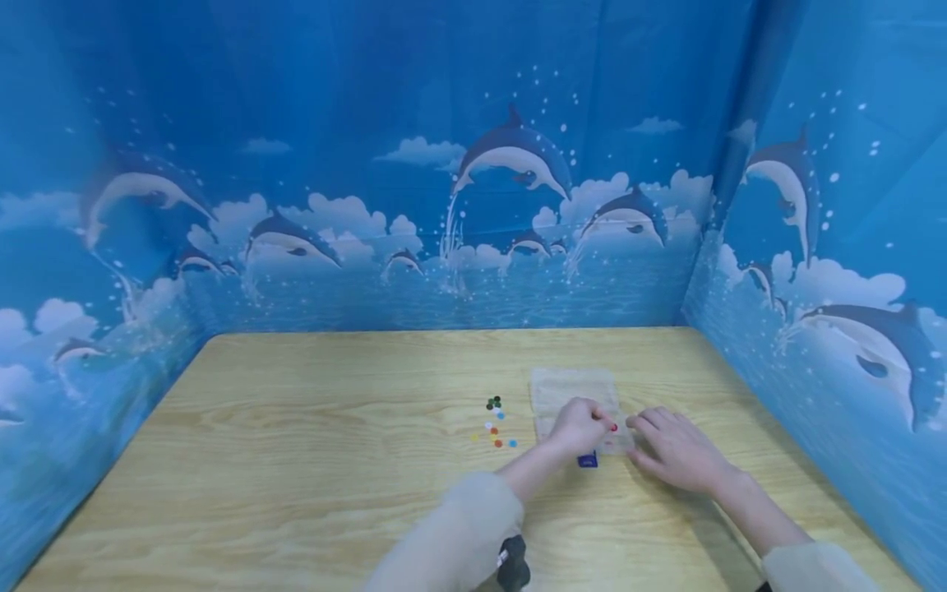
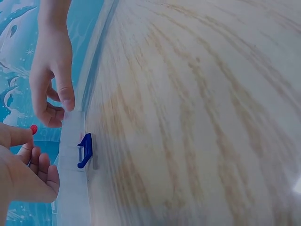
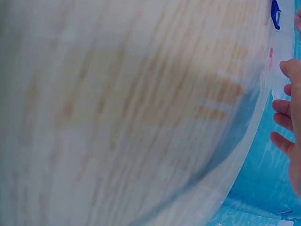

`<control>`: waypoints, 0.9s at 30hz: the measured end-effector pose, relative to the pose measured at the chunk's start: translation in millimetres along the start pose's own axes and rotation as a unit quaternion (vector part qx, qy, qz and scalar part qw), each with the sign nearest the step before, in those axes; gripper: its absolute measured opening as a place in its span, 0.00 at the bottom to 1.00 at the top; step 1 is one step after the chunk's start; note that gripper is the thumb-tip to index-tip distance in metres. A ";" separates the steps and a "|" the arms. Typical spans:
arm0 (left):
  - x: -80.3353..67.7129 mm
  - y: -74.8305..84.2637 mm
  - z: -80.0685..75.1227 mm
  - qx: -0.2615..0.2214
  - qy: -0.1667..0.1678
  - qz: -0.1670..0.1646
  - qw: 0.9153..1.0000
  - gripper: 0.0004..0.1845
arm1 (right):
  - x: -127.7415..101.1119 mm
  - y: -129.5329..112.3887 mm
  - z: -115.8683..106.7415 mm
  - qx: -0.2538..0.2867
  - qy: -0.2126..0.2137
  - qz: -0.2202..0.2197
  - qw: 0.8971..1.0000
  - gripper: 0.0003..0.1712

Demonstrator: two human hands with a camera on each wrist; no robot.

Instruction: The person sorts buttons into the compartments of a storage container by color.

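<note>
My left hand [image 1: 579,426] pinches a small round red button [image 1: 614,427] between thumb and fingertips, over a pale, see-through cloth [image 1: 570,385]. In the left wrist view the red button [image 2: 34,129] sticks out past the fingertips. My right hand [image 1: 679,452] is at the cloth's right edge, its fingers loosely bent and holding nothing. In the right wrist view, its fingers [image 3: 282,106] are spread apart. A small blue frame-shaped object [image 2: 86,150] lies at the cloth's near edge, just below the left hand in the head view. A reddish mark [image 3: 271,55] shows on the cloth.
Left of the cloth lies a scatter of small round buttons [image 1: 494,431] in orange, blue, white and yellow, with several dark green buttons [image 1: 494,403] grouped behind them. The wooden table [image 1: 296,460] is enclosed at the back and sides by a blue dolphin-print curtain [image 1: 355,271].
</note>
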State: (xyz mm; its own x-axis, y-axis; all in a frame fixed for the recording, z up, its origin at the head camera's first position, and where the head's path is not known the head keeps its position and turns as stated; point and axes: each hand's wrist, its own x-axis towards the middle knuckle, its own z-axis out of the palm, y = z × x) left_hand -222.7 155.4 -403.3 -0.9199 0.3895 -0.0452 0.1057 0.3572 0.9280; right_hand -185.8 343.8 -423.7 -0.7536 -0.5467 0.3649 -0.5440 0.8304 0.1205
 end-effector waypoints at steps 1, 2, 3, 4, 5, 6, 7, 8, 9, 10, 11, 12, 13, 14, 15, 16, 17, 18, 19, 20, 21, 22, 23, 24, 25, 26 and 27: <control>0.3 -0.1 1.5 -0.006 0.001 -0.002 1.000 0.04 | 0.0 0.3 0.1 0.000 0.000 -0.001 1.000 0.22; 0.5 -0.2 2.6 -0.007 0.003 -0.002 1.000 0.05 | 0.2 0.7 0.3 0.001 0.001 -0.001 1.000 0.22; 0.7 -0.1 3.8 -0.009 0.005 -0.004 1.000 0.05 | 0.3 1.2 0.6 0.001 0.003 -0.002 1.000 0.21; 0.6 0.0 4.5 -0.009 0.005 -0.006 1.000 0.05 | 0.4 1.8 1.1 0.002 0.004 -0.003 1.000 0.21; 0.3 0.5 4.8 -0.010 0.006 -0.007 1.000 0.05 | 0.6 2.2 1.3 0.004 0.005 -0.004 1.000 0.21; 0.0 1.0 5.1 -0.009 0.006 -0.008 1.000 0.05 | 0.8 2.6 1.5 0.006 0.003 -0.003 1.000 0.20; -0.1 1.4 5.3 -0.008 0.007 -0.008 1.000 0.05 | 0.8 2.9 1.8 0.007 0.003 -0.002 1.000 0.20; -0.5 1.6 5.2 -0.007 0.006 -0.009 1.000 0.04 | 0.8 3.1 2.1 0.009 0.004 -0.002 1.000 0.20; -0.4 1.7 5.3 -0.008 0.006 -0.010 1.000 0.05 | 0.6 3.4 2.4 0.010 0.003 -0.001 1.000 0.19; -0.5 1.7 5.4 -0.008 0.007 -0.009 1.000 0.05 | 0.3 3.6 2.7 0.012 0.002 0.001 1.000 0.19; -0.5 1.5 5.6 -0.007 0.006 -0.009 1.000 0.05 | 0.1 3.5 2.8 0.013 0.001 0.002 1.000 0.19; 0.0 1.3 6.2 -0.007 0.006 -0.009 1.000 0.05 | -0.3 3.7 3.3 0.013 0.001 0.002 1.000 0.19; 0.3 1.2 6.3 -0.004 0.007 -0.008 1.000 0.05 | -0.2 4.0 3.4 0.013 0.003 0.000 1.000 0.18; 0.7 1.3 6.8 -0.003 0.009 -0.009 1.000 0.05 | -0.2 4.1 3.5 0.013 0.004 -0.001 1.000 0.18; 1.1 1.3 7.5 0.001 0.011 -0.008 1.000 0.05 | -0.2 4.3 3.6 0.012 0.005 -0.002 1.000 0.18; 1.3 1.5 8.2 0.006 0.014 -0.009 1.000 0.05 | -0.2 4.2 3.5 0.012 0.007 -0.004 1.000 0.18; 1.3 1.8 9.2 0.007 0.016 -0.013 1.000 0.06 | -0.2 4.1 3.4 0.012 0.008 -0.005 1.000 0.18; 1.4 2.2 10.4 0.008 0.019 -0.018 1.000 0.06 | -0.2 4.0 3.2 0.013 0.009 -0.005 1.000 0.18; 1.2 2.6 11.6 0.013 0.024 -0.020 0.999 0.07 | -0.2 3.9 3.0 0.013 0.010 -0.005 1.000 0.18; 1.1 3.0 13.0 0.016 0.028 -0.024 0.999 0.07 | -0.2 3.7 2.9 0.015 0.009 -0.004 1.000 0.18; 1.0 3.4 14.4 0.024 0.031 -0.027 0.999 0.07 | -0.2 3.5 2.6 0.015 0.008 -0.002 1.000 0.18; 0.8 3.8 15.8 0.027 0.035 -0.033 0.998 0.07 | 0.0 3.2 2.5 0.017 0.005 0.001 1.000 0.18; 0.6 4.2 17.0 0.030 0.039 -0.038 0.998 0.08 | 0.2 3.0 2.2 0.019 0.002 0.004 1.000 0.18; 0.4 4.6 18.1 0.036 0.043 -0.041 0.998 0.08 | 0.5 2.8 2.1 0.021 -0.001 0.007 1.000 0.18; 0.3 4.9 19.1 0.043 0.047 -0.042 0.997 0.08 | 0.8 2.7 2.0 0.022 -0.004 0.010 1.000 0.19; 0.3 4.9 20.1 0.044 0.050 -0.047 0.997 0.08 | 1.1 2.6 1.9 0.023 -0.006 0.012 1.000 0.19; 0.3 5.2 21.0 0.047 0.054 -0.051 0.996 0.08 | 1.4 2.5 1.8 0.024 -0.008 0.014 1.000 0.19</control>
State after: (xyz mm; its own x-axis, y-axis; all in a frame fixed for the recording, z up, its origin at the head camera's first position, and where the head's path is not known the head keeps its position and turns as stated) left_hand -214.5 175.2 -406.3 -0.9626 0.2543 -0.0933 0.0385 0.4697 0.8820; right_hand -188.9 344.9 -424.6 -0.7744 -0.5252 0.3529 -0.5394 0.8395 0.0657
